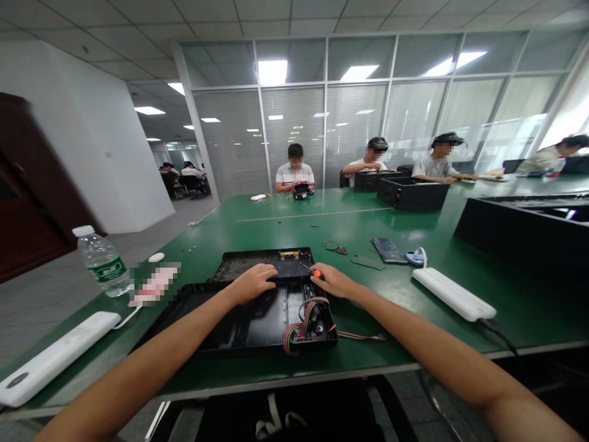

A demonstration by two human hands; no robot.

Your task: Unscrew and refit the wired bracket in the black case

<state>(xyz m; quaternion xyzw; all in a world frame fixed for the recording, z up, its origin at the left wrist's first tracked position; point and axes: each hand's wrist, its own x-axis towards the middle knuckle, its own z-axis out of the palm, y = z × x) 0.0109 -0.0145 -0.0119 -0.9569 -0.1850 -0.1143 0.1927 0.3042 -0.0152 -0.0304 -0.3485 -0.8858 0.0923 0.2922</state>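
Note:
An opened black device case (257, 319) lies on the green table (350, 227) in front of me, with a bundle of striped ribbon wires (301, 322) at its right end. My left hand (253, 281) rests closed on the case's upper edge, fingers curled over a dark inner panel (285, 267). My right hand (332, 281) is closed on a small screwdriver with an orange handle (316, 273), whose thin shaft points left and up toward the panel.
A water bottle (103, 261) and a white power bank (50, 359) sit at the left. Another white power bank (453, 294), a phone (389, 250) and loose parts lie to the right. Black cases (411, 192) stand further back. Several people sit at the far side.

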